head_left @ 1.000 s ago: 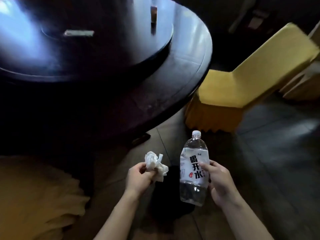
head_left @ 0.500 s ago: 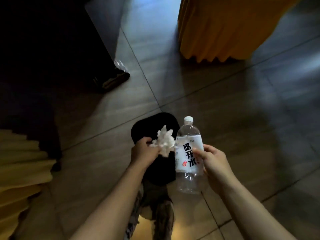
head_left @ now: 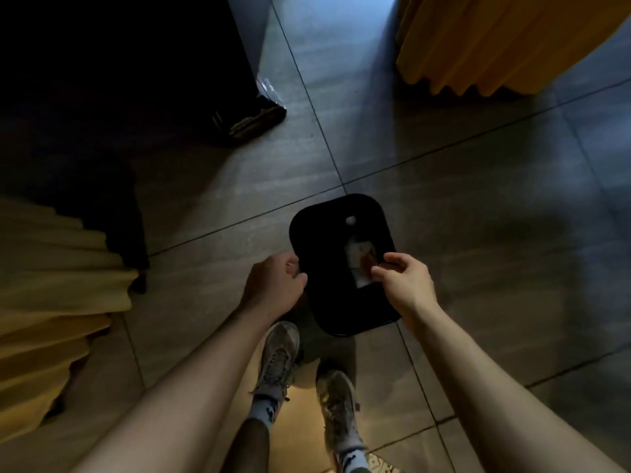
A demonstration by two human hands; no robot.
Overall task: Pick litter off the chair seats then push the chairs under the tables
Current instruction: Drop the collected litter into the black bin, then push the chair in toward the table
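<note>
Over the black bin on the floor, just ahead of the shoes, both hands are held. Inside the bin a bottle is seen lying lengthwise, cap toward the far end, its pale label faint in the dark. No tissue can be made out; whether it lies deeper in the bin cannot be told.

Several things could go wrong from here. The bin looks light and stands free on smooth tiles, so a knock from a hand or foot could tip or slide it and spill the litter. The room is dim, so litter left on a seat could be missed. Two yellow-draped chairs are in view, one at the far right, one at the near left; their long skirts could catch underfoot or bunch against the table base when they are pushed in.

As for the grip, the left hand is loosely curled at the bin's left rim, perhaps touching it, with nothing seen in it. The right hand is held above the bin's right side, thumb and fingers slightly parted in a loose pinch; nothing is clearly held between them.
</note>
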